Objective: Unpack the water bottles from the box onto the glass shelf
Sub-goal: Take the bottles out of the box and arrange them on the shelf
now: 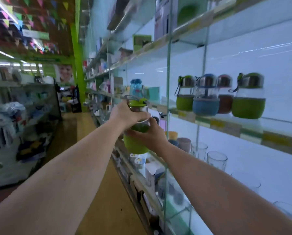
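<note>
Green-sleeved bottle (136, 129) hangs in front of the shelf (226, 123), short of four bottles (221, 96) standing there. Left hand (126, 114) wraps its neck, hiding the glass; right hand (151, 134) curls round the sleeve. Its lid is blurred.

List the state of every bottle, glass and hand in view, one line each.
Green bottle in hand: held in the air in front of the shelving, upright, lid on.
Left hand: grips the bottle's upper part.
Right hand: grips the bottle's lower body.
Four bottles on the glass shelf: standing upright, lids on, close together.
Glass shelf: bare to the right of the bottles.
Drinking glasses on the lower shelf: upright, empty.
</note>
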